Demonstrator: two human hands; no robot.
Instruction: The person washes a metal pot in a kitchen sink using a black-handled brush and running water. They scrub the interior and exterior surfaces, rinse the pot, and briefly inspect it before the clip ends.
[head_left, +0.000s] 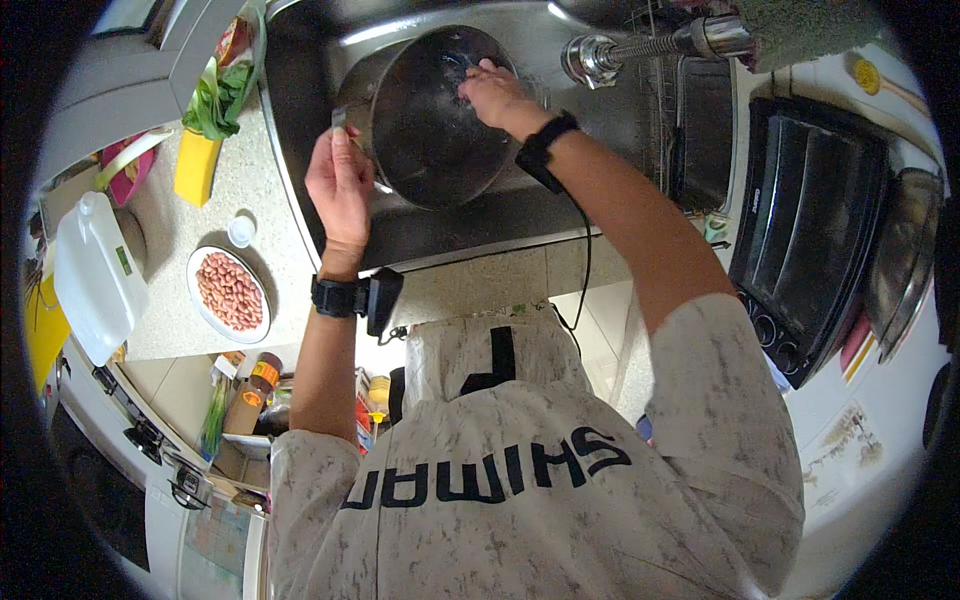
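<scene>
A large round metal pot (442, 161) sits in the stainless steel sink (600, 161), its wide mouth facing up towards me. At the pot's left side, my left hand (340, 176) pinches a small metal handle (340, 116) between thumb and fingers. My right hand (491, 94) reaches over the far right rim into the pot, fingers curled near its inner wall. Bright wet glints show beside those fingers. Whether they hold anything is hidden. The chrome faucet head (592, 61) hangs to the right of the pot.
Left on the counter (161, 292) are a plate of reddish peanuts (229, 292), a small plastic cup (241, 231), a translucent jug (97, 277), a yellow package (196, 166) and leafy greens (217, 97). A black toaster oven (810, 225) stands right. A cable (589, 255) hangs from my right wrist.
</scene>
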